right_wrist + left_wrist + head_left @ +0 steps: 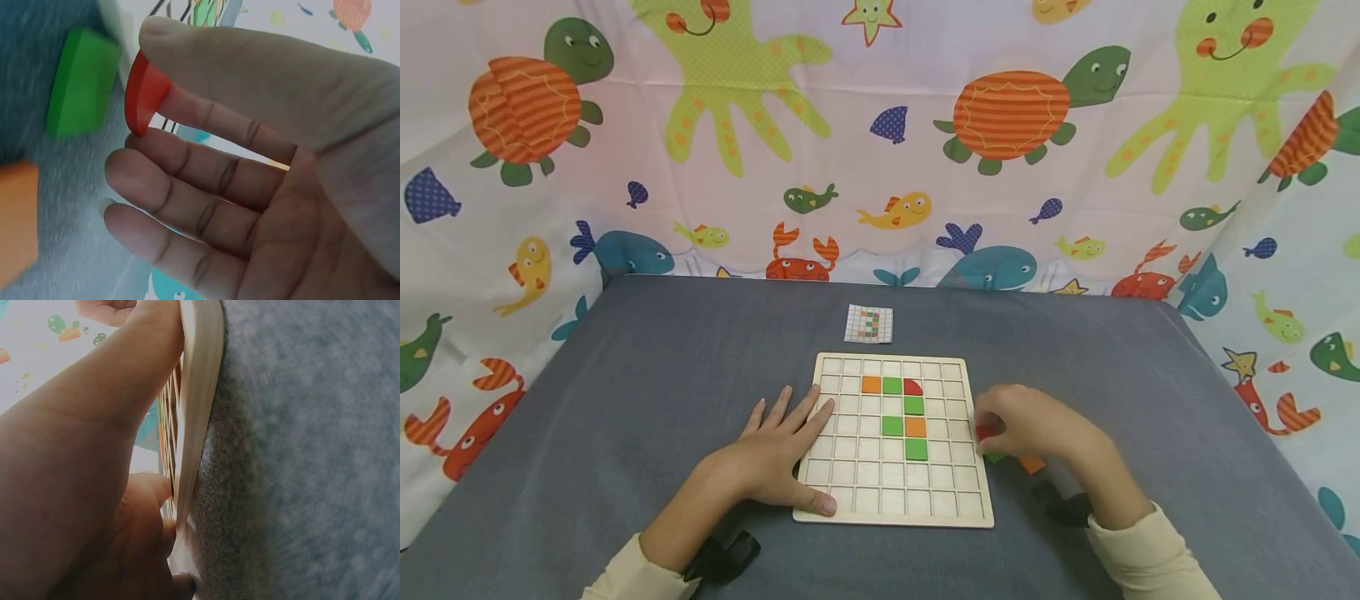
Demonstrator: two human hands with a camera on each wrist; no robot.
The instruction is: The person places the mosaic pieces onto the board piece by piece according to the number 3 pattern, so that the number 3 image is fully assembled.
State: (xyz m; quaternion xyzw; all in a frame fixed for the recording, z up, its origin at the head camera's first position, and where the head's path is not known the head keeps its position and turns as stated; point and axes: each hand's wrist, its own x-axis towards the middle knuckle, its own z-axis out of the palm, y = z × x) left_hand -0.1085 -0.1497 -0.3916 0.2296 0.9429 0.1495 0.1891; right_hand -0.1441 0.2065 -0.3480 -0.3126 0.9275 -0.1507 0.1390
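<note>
A wooden grid board (865, 477) lies on the cloth, with orange, green and red tiles in some of its squares. One of them is a red quarter-circle tile (913, 387) in an upper row. My left hand (767, 462) rests with fingers spread on the board's left edge, thumb at the lower left corner. Just off the right edge, my right hand (1033, 421) pinches a red curved-edge tile (145, 94) between thumb and fingers. Below that hand on the cloth lie a green tile (84, 84) and an orange tile (1032, 464), the green one partly hidden.
A small printed pattern card (868, 324) lies behind the board, showing a coloured grid. Grey cloth (700, 350) covers the table. A curtain (850, 108) with sea animals hangs at the back and sides. Black straps (726, 558) sit at both wrists.
</note>
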